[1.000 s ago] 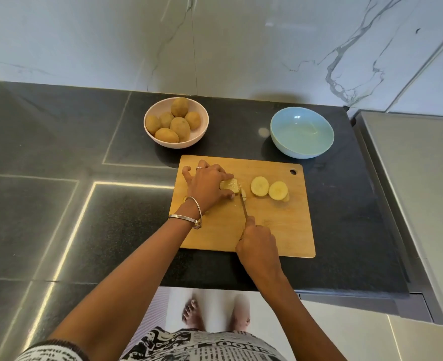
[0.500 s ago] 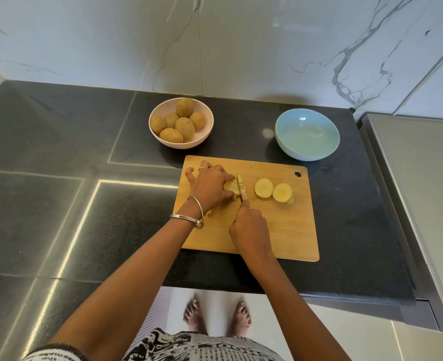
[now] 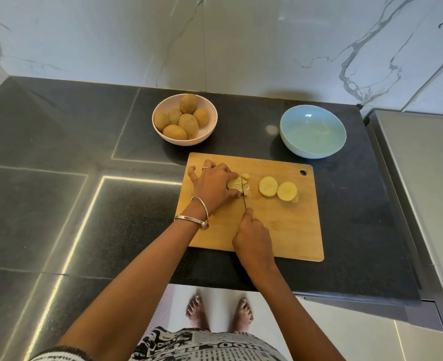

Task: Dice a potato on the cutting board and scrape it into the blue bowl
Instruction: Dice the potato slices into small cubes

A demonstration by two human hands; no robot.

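A: We note the pale yellow cut potato (image 3: 234, 184) on the rectangular wooden cutting board (image 3: 288, 230), left hand (image 3: 212, 187) curled over it, right hand (image 3: 253, 237) wrapped round the thin steel knife (image 3: 244, 198).

B: We judge it firm, wet-faced, slippery; pin the skin side. Round slices (image 3: 277, 190) lie beside; the empty round blue bowl (image 3: 313, 131) sits behind.

Bright, sharp wide-angle view; glare streaks cross the countertop (image 3: 59, 204).
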